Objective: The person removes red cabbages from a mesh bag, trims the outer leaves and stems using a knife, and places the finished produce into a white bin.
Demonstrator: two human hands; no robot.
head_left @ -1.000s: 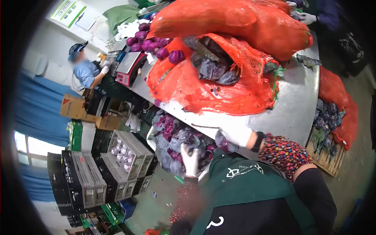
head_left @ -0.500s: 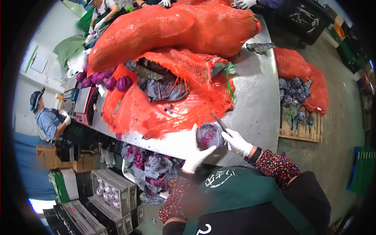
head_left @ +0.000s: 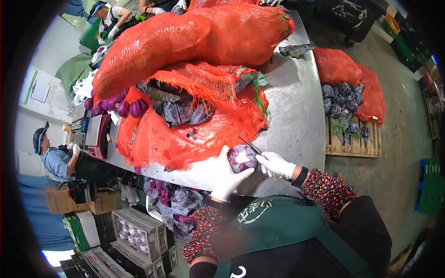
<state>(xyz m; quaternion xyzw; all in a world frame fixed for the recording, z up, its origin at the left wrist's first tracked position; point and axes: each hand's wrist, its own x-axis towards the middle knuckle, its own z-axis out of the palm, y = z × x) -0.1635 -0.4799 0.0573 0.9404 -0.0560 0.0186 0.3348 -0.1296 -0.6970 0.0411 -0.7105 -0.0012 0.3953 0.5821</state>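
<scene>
A red cabbage (head_left: 242, 159) is at the near edge of the metal table, with a pale cut stem end facing up among purple and greyish leaves. My left hand (head_left: 226, 177), in a white glove, grips it from the left with the thumb along its near side. In my right hand (head_left: 276, 165), also gloved, is a knife (head_left: 250, 145); its dark blade points up and left past the cabbage's far right side. Just beyond lies a torn red mesh sack (head_left: 185, 139) with leafy cabbages (head_left: 187, 111) showing through its opening.
Full red mesh sacks (head_left: 194, 37) lie across the table (head_left: 296, 97). Trimmed cabbages (head_left: 123, 109) and a scale (head_left: 98, 134) stand at the left. Loose leaves (head_left: 174, 201) fill a container below. A pallet (head_left: 354, 146) carries sacks at right. Co-workers (head_left: 60, 157) stand left and behind.
The cabbage has been turned in my left hand, so a pale cut stem end now shows. The knife stays beside it. The co-worker at left has raised their hands.
</scene>
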